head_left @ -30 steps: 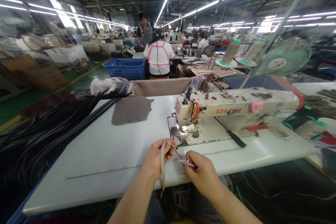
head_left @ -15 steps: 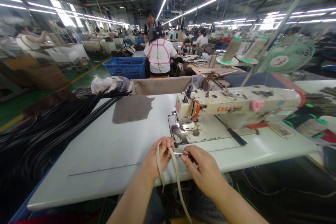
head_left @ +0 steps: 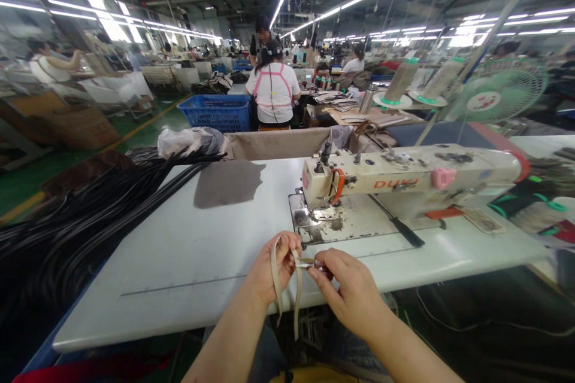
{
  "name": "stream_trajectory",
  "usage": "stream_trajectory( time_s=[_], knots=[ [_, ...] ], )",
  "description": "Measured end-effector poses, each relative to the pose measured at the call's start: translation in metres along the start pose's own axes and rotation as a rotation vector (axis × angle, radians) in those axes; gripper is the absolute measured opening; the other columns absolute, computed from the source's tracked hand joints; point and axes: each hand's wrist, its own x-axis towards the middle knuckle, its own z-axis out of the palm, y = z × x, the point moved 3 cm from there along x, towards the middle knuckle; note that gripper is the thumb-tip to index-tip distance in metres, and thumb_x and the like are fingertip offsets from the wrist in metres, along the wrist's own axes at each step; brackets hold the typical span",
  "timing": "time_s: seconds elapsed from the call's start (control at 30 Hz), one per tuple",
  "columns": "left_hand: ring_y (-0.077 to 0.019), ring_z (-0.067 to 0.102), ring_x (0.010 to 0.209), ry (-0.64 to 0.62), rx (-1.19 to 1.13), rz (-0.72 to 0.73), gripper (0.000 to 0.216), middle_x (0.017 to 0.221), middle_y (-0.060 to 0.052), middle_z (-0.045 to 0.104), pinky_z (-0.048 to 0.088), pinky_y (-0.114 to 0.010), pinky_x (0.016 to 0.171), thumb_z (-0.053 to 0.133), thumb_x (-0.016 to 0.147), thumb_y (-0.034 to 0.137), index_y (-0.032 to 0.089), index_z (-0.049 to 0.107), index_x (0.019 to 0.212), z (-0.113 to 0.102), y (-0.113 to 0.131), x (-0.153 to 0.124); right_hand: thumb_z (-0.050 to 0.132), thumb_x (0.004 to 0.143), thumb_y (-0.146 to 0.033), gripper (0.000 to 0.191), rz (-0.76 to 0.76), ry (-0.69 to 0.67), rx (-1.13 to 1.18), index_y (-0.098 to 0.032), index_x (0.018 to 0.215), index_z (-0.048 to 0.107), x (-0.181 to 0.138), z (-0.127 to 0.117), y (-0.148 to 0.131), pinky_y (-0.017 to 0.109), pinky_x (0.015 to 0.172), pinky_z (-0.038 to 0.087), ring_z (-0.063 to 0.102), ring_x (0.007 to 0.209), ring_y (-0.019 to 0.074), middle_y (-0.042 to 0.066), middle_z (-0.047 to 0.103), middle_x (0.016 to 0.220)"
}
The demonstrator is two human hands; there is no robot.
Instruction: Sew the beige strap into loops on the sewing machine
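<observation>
Left hand [head_left: 265, 270]: fingertips pinch the beige strip [head_left: 299, 290].
Strip axis: near vertical, both ends hanging below those fingertips.
Right hand [head_left: 345, 280]: fingers pinch small snips [head_left: 309, 264], blades pointing toward the strip.

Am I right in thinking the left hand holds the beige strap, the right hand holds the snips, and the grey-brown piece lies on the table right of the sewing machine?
Not quite: the head view shows the grey-brown piece lying left of the sewing machine, on the table. The left hand does hold the beige strap, and the right hand the snips.
</observation>
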Motion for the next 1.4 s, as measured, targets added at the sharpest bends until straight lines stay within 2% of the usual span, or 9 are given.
stream_trajectory(
  time_s=[0.2,0.3,0.4,0.53,0.8,1.03,1.13,1.3,1.4],
  knots=[
    [-0.0063,0.039,0.059,-0.004,-0.002,-0.005,0.048,0.082,0.001,0.053,0.034,-0.018,0.054,0.084,0.082,0.056,0.016,0.059,0.076,-0.002,-0.002,0.0,0.053,0.102,-0.034,0.015,-0.041,0.09,0.013,-0.023,0.093,0.06,-0.002,-0.001,0.002,0.032,0.067,0.043,0.06,0.072,0.0194,0.003,0.066,0.079],
    [-0.0067,0.041,0.059,-0.022,-0.019,-0.009,0.045,0.082,0.001,0.053,0.036,-0.019,0.055,0.084,0.084,0.053,0.016,0.06,0.076,-0.001,-0.004,0.0,0.054,0.101,-0.033,0.016,-0.034,0.052,0.08,-0.023,0.089,0.06,-0.001,0.001,0.001,0.031,0.066,0.041,0.056,0.07,0.0182,0.001,0.062,0.076],
    [-0.008,0.045,0.062,-0.035,-0.017,-0.028,0.045,0.081,0.0,0.054,0.039,-0.019,0.058,0.085,0.083,0.052,0.015,0.061,0.075,0.002,-0.007,-0.001,0.054,0.1,-0.039,0.023,0.082,-0.018,0.327,-0.024,0.084,0.057,0.003,0.006,0.002,0.03,0.064,0.038,0.049,0.067,0.0166,-0.002,0.053,0.073],
    [-0.0066,0.044,0.06,-0.027,-0.024,-0.051,0.045,0.079,0.001,0.055,0.037,-0.018,0.056,0.087,0.082,0.05,0.015,0.061,0.074,0.003,-0.009,-0.002,0.052,0.098,-0.054,0.035,0.323,0.049,0.669,-0.025,0.08,0.053,0.005,0.007,0.011,0.029,0.06,0.034,0.039,0.065,0.0154,-0.006,0.038,0.07],
    [-0.0052,0.042,0.058,0.005,-0.109,-0.031,0.041,0.081,0.001,0.056,0.037,-0.016,0.054,0.086,0.083,0.047,0.014,0.063,0.076,0.001,-0.002,-0.002,0.054,0.096,-0.054,0.035,0.32,-0.01,0.53,-0.024,0.079,0.054,-0.004,0.008,0.016,0.03,0.061,0.033,0.042,0.066,0.0155,-0.005,0.041,0.07],
    [-0.0053,0.044,0.059,0.015,-0.06,-0.034,0.042,0.083,0.001,0.057,0.039,-0.017,0.057,0.086,0.083,0.048,0.014,0.063,0.077,0.0,-0.01,-0.001,0.079,0.079,-0.04,0.03,0.336,0.045,0.597,-0.023,0.1,0.067,0.001,0.013,0.008,0.028,0.065,0.042,0.05,0.07,0.016,-0.003,0.058,0.08],
    [-0.0061,0.045,0.06,0.025,-0.027,-0.032,0.043,0.082,0.0,0.057,0.04,-0.017,0.058,0.087,0.082,0.049,0.014,0.063,0.076,0.001,-0.014,-0.001,0.069,0.088,-0.036,0.014,0.302,0.027,0.534,-0.023,0.088,0.069,0.003,0.016,0.006,0.028,0.06,0.037,0.045,0.064,0.0146,-0.004,0.052,0.071],
    [-0.0067,0.048,0.062,0.018,-0.034,-0.066,0.042,0.079,0.0,0.058,0.041,-0.016,0.059,0.089,0.08,0.047,0.014,0.064,0.074,0.003,-0.014,-0.003,0.061,0.092,-0.04,0.019,0.335,0.08,0.63,-0.023,0.083,0.063,0.004,0.016,0.007,0.028,0.057,0.033,0.035,0.059,0.0134,-0.008,0.038,0.065],
    [-0.0068,0.048,0.062,0.005,-0.044,-0.069,0.043,0.077,0.0,0.057,0.042,-0.016,0.06,0.088,0.081,0.048,0.014,0.064,0.075,0.004,-0.011,-0.004,0.064,0.09,-0.045,0.024,0.359,0.078,0.661,-0.022,0.087,0.062,0.004,0.015,0.01,0.028,0.061,0.036,0.04,0.064,0.0145,-0.007,0.042,0.069]
  ],
)
